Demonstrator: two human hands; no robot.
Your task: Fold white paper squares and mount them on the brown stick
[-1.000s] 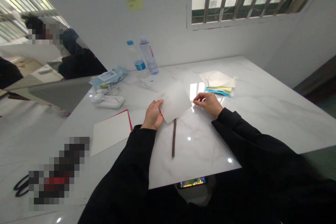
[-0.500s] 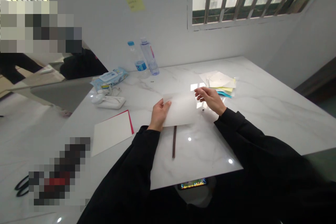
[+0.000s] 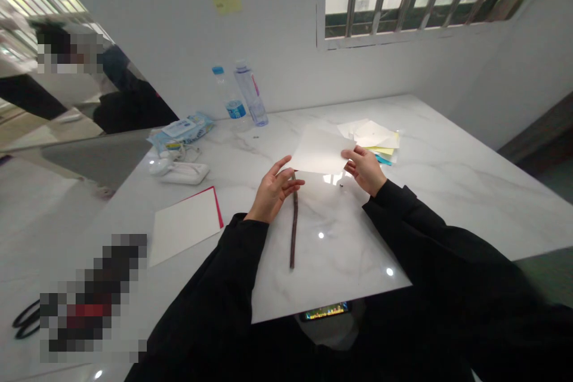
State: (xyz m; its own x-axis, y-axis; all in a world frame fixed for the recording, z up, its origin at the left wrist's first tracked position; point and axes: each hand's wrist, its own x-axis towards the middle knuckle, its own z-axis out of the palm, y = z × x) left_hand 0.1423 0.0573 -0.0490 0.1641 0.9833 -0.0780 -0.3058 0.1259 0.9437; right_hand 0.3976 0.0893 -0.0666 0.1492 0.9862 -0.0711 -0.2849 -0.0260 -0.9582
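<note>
A white sheet of paper (image 3: 323, 150) is held up at a tilt above the table. My right hand (image 3: 364, 170) pinches its lower right corner between thumb and fingers. Beside the lower left corner is my left hand (image 3: 274, 191), its fingers apart; whether a fingertip touches the paper edge I cannot tell. Below the sheet a thin dark brown stick (image 3: 293, 233) lies on the marble-patterned table (image 3: 349, 250), its upper end partly behind my left fingers. A tiny dark bit (image 3: 341, 185) rests near my right hand.
Behind my right hand lies a pile of paper pieces (image 3: 371, 133). At left are a white sheet with a red edge (image 3: 185, 224), a white device (image 3: 185, 173), a wipes pack (image 3: 183, 129) and black scissors handles (image 3: 27, 319). Two bottles (image 3: 251, 95) stand by the wall.
My right hand has taken hold of the sheet's right side, while my left hand has let go and spread its fingers. The paper has moved up and away, uncovering more of the stick.
</note>
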